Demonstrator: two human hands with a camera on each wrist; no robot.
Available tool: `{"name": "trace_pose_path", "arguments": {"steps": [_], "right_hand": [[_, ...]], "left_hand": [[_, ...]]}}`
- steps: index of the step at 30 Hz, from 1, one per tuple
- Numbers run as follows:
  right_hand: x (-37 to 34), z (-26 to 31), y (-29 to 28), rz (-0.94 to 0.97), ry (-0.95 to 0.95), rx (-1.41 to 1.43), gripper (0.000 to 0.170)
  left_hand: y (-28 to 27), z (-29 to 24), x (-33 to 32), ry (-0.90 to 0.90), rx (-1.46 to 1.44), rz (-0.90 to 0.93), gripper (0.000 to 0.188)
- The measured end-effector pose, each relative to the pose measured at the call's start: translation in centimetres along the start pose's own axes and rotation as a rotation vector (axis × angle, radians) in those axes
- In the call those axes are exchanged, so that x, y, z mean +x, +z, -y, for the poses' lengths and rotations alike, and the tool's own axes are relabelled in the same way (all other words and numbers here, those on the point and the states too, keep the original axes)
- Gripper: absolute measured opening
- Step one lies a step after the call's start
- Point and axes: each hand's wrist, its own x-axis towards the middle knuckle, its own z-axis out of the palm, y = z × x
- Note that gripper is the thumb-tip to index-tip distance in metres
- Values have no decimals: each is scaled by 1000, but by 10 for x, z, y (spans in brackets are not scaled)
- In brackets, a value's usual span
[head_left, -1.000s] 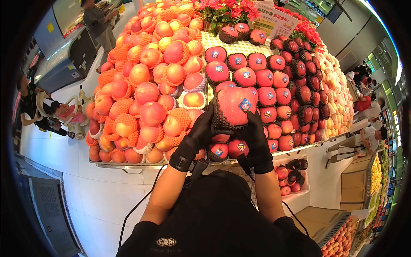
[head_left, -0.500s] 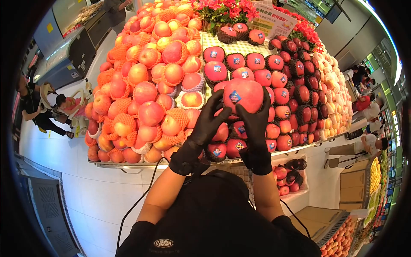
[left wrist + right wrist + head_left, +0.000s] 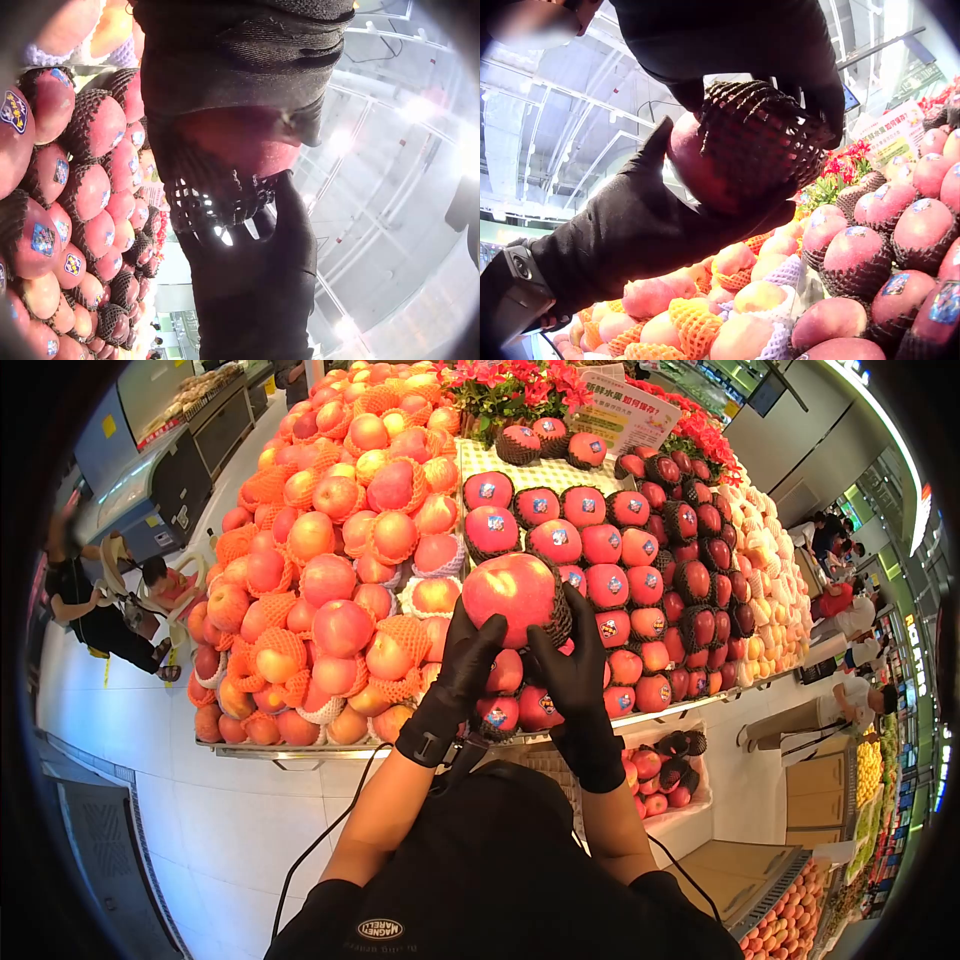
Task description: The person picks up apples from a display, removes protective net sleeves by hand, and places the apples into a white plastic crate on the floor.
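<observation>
Both black-gloved hands hold a large red apple above the front of the fruit stand. My left hand grips its left side, thumb on the near face. On the opposite side my right hand grips it, thumb also in front. A black foam net wraps the apple's right part, under the right hand's fingers; the left part is bare red skin. No sticker shows on the side facing up. Behind it, stickered apples in black nets stand in rows.
Apples in orange nets are heaped on the left; pale netted fruit lies far right. Red flowers and a printed sign stand at the back. A crate of apples sits below the stand's right front edge. People stand on both sides.
The hands have turned the apple: its blue sticker moved left, then out of sight, and the net now shows on the right. Fingers have shifted around it. The head view has moved slightly.
</observation>
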Motion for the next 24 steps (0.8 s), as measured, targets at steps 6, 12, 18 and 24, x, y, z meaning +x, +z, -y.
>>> {"name": "trace_pose_path", "arguments": {"steps": [6,12,18,24], "right_hand": [[5,4,2,-76,159,33,37],[2,-4,-5,-46,186,74,26],[10,-18,-30,-307,96,-133,21],[29,-7,-84,-470,161,-168,23]], "left_hand": [[-18,6,1,-226,-275,30,78],[-9,-19,-12,-292,-27,144,88],[-6,-19,-11,-314,113,113,96],[-14,-7,-4,-604,-1013,129,100]]}}
